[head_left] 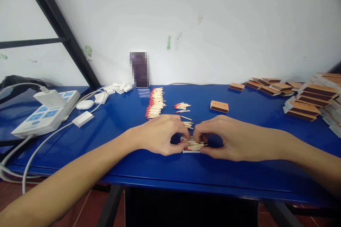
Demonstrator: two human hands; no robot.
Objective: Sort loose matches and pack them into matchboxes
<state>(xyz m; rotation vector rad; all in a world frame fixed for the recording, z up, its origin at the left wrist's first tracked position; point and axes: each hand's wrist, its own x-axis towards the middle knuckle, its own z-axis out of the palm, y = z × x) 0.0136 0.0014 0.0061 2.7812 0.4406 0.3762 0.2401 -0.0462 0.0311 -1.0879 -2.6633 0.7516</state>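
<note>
Both hands meet over a small white matchbox tray filled with red-tipped matches near the front of the blue table. My left hand curls its fingers around the tray's left end. My right hand pinches at the matches from the right side. A long pile of loose matches lies behind my left hand, with a smaller cluster of matches beside it. One closed orange matchbox sits just behind my right hand.
Stacks of matchboxes fill the right side, with more scattered boxes behind. A white power strip with plugs and cables lies at the left, next to an earbud case and white trays. A blurred dark object leans on the wall.
</note>
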